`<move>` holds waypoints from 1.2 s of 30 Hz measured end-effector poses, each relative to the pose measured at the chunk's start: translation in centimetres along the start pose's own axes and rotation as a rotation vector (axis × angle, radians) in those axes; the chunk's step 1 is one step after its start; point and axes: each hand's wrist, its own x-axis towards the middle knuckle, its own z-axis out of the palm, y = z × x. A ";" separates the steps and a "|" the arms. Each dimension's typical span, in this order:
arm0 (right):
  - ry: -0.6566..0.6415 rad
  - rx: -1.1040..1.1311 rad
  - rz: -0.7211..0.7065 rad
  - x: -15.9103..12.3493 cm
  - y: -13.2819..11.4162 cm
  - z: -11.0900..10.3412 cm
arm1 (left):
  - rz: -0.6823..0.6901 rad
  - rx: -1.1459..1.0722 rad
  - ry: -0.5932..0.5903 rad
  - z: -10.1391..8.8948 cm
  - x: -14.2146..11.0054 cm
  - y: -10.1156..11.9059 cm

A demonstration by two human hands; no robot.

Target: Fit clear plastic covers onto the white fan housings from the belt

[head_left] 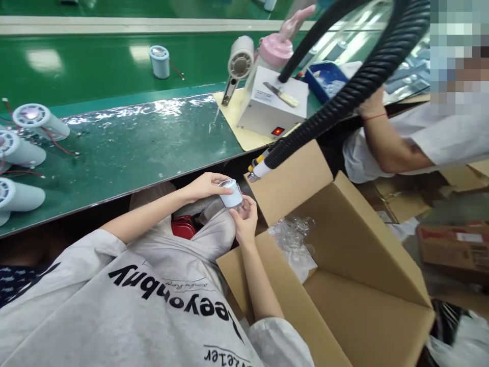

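We gripped a small white cylindrical part (231, 194) with our left hand (206, 186) and right hand (245, 220) beside the open brown cardboard box (367, 306), apparently unwrapping it; pulling needed care

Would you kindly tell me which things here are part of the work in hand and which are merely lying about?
In hand: left hand, right hand, small white cylinder, open cardboard box.
Lying about: white control box, black hose, blue tray, pale cylinders.

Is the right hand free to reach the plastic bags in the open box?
Probably not as is: the right hand and left hand both hold the white cylinder. The bags lie close beside it in the box, nothing between.
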 end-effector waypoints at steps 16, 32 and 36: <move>-0.009 0.113 -0.033 2.2 1.4 -2.1 | -0.008 0.420 0.019 1.7 1.8 3.8; 0.034 -0.261 -0.335 -1.9 -5.0 -5.8 | 0.005 -0.052 0.065 0.6 -5.5 3.0; -0.340 -0.778 -0.523 -4.4 -7.4 -3.4 | -0.010 -0.063 0.092 1.4 -7.1 2.3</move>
